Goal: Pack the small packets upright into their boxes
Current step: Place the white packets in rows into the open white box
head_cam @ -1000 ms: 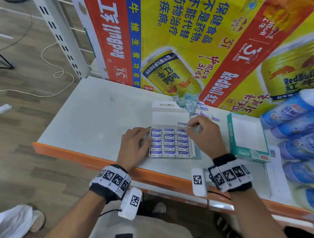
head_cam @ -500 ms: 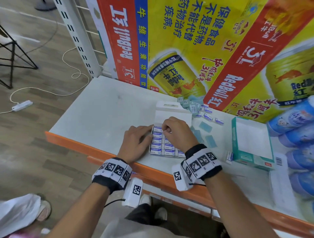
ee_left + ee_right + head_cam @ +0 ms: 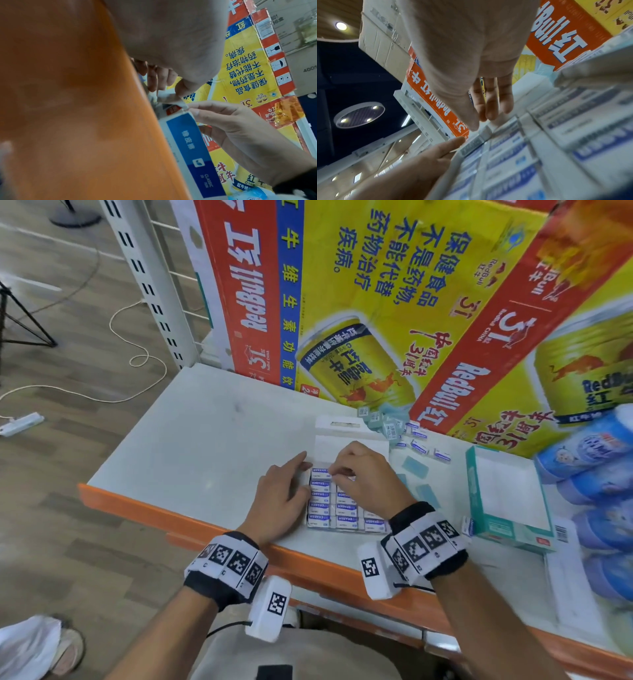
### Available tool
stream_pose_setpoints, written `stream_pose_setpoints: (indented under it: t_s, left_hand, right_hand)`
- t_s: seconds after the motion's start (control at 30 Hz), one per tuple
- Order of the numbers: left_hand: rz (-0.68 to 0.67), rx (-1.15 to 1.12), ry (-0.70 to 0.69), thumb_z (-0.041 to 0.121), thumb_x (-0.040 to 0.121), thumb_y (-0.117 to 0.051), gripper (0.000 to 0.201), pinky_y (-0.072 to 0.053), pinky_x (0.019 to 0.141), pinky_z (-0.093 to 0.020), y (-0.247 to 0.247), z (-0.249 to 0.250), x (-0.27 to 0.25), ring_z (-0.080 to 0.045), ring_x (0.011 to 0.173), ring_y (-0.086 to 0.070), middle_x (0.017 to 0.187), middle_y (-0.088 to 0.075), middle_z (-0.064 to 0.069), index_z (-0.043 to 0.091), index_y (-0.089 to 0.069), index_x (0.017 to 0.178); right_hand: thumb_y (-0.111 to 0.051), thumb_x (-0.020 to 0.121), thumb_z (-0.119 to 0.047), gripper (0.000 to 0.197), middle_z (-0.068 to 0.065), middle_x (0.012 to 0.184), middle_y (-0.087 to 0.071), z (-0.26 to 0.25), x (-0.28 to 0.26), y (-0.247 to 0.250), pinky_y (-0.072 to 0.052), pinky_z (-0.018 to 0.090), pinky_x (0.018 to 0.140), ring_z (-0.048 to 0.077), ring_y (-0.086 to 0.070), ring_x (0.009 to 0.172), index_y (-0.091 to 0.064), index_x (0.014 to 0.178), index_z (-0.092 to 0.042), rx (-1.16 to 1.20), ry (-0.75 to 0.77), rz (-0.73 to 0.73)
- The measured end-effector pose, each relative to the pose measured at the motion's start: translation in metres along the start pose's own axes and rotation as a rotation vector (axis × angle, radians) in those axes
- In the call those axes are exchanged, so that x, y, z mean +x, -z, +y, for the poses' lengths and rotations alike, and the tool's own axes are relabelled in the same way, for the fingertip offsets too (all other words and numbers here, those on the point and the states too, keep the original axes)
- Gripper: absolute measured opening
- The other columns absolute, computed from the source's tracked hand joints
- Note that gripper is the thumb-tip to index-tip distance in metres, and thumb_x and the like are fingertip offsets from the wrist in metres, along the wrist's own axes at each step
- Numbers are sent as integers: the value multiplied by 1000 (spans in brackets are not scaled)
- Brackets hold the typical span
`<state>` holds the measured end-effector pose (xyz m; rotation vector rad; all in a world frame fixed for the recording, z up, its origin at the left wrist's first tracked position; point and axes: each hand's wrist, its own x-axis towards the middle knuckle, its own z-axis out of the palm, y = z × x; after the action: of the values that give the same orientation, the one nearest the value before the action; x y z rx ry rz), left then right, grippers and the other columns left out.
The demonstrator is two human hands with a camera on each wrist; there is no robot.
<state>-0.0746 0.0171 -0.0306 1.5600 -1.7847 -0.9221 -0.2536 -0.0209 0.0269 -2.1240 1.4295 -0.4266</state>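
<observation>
Box [image 3: 346,508] is lying flat on the surface [image 3: 205,446], near its front edge, lid folded back; long axis is running away from the person. Right hand [image 3: 363,474] is being held over the box's far row, fingers curled, a packet [image 3: 342,472] apparently being pinched and pressed down into the last gap, directly under the fingertips. Left hand [image 3: 284,501] is being rested flat against the box's left wall, fingers straight, bracing. Packed packets are being shown upright in tight rows: small glossy rectangular blocks, white-blue sleeves. Loose packets [image 3: 407,433] are piled well beyond, nearer the right hand. Box is thin card.
</observation>
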Motion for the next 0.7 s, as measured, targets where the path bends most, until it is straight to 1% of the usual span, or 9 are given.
stream_pose_setpoints:
  t_s: [0.1,0.23,0.3,0.37,0.4,0.47,0.53,0.63,0.7]
  left_hand:
    - [-21,-118,-1,25,83,-45,65,-37,96,-37,0,2,4,-16,104,-47,131,-54,9,17,-29,146]
    - [2,-211,13,21,79,-44,66,-39,98,-44,-3,2,4,-18,111,-48,127,-56,5,17,-31,143]
    - [22,-218,23,22,79,-44,60,-39,99,-44,-4,2,4,-14,111,-47,120,-56,7,19,-37,138]
    - [28,-229,22,22,78,-43,54,-41,97,-44,-5,2,5,-12,110,-50,116,-58,3,19,-45,132]
    - [26,-213,8,21,78,-43,51,-42,95,-44,-5,1,6,-14,108,-50,115,-60,1,19,-48,129]
    - [15,-159,-3,21,77,-41,48,-41,92,-45,-5,1,7,-16,104,-48,111,-62,1,21,-52,123]
    - [12,-150,14,23,77,-41,44,-42,90,-46,-5,0,8,-18,102,-48,105,-62,1,21,-54,118]
    - [7,-160,26,24,76,-41,39,-45,86,-48,-5,0,9,-22,98,-53,98,-61,-1,20,-57,111]
    - [11,-153,28,27,76,-40,38,-45,85,-47,-5,0,9,-20,98,-52,98,-61,-1,20,-56,109]
  right_hand:
    - [-59,88,-10,13,-1,97,-57,11,-2,14,-41,12,74,10,-55,82,-71,92,-10,82,-47,104]
    - [-56,87,-8,14,4,92,-61,48,-11,43,-36,11,66,11,-53,75,-69,83,-12,25,-225,331]
    - [-51,88,-5,19,13,101,-63,72,-13,54,-40,21,75,21,-56,84,-69,92,-7,-98,-339,360]
    - [-48,90,-5,30,17,121,-59,89,-11,58,-42,36,95,32,-53,107,-63,116,-6,-211,-413,264]
    - [-47,91,-5,35,15,129,-56,94,-8,59,-39,40,102,34,-48,116,-58,124,-8,-243,-425,202]
    - [-46,91,-6,39,12,135,-51,98,-2,57,-35,41,105,35,-41,122,-55,129,-11,-268,-442,113]
    - [-47,90,-6,34,10,131,-53,97,4,54,-37,41,103,34,-41,121,-59,121,-13,-290,-479,89]
    - [-50,87,-5,19,11,112,-60,93,9,53,-44,43,93,34,-49,110,-64,98,-12,-292,-521,139]
    - [-47,85,-2,17,13,101,-63,93,10,53,-47,43,88,35,-54,102,-62,85,-9,-256,-528,152]
